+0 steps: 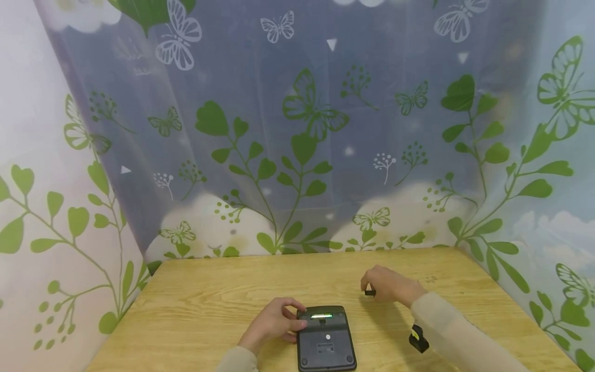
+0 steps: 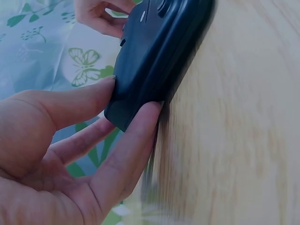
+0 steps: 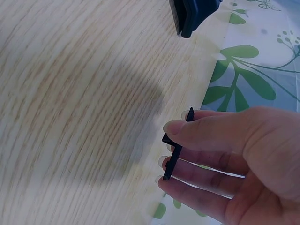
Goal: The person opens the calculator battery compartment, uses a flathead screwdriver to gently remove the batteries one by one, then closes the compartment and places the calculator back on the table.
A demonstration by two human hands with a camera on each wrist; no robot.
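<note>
My left hand [image 1: 278, 320], half-curled, gripped the black device [image 1: 324, 341] on the tabletop [image 1: 209, 289]; right hand [image 1: 387, 283] pinched the small black piece [image 3: 173, 159], thumb against fingers. Steady device, light pinch seemed best.

Device [image 1: 335, 337] smooth plastic, soft sheen; tabletop [image 1: 218, 289] wood-grained, matt

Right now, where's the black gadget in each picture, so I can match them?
Head: the black gadget is at the bottom, just right of centre.
Left wrist: the black gadget slants across the top middle.
Right wrist: part of black gadget, top edge, right of centre.
All share: the wood-grain table.
</note>
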